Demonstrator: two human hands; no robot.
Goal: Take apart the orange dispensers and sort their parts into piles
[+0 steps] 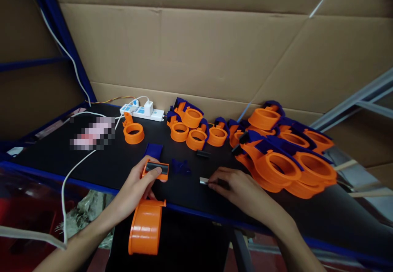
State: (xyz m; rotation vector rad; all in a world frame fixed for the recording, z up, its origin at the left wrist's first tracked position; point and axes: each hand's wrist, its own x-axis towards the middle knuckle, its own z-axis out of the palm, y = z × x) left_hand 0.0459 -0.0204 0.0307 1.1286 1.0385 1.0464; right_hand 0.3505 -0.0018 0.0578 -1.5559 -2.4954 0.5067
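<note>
Gripping an orange dispenser (146, 219) in left hand (135, 190), at near edge of table (101, 165). Pinching small metal blade (204, 180) with right hand (236, 186), just beside dispenser. Sitting finished beyond: pile of dispensers (276, 153). Blade not yet fitted.

Dim, even room light; the black tabletop (101, 163) swallows shadows, edges bend outward (wide lens), and one patch is pixelated.

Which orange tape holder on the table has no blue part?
The single orange ring at the left, near the power strip; the others carry blue pieces.
</note>
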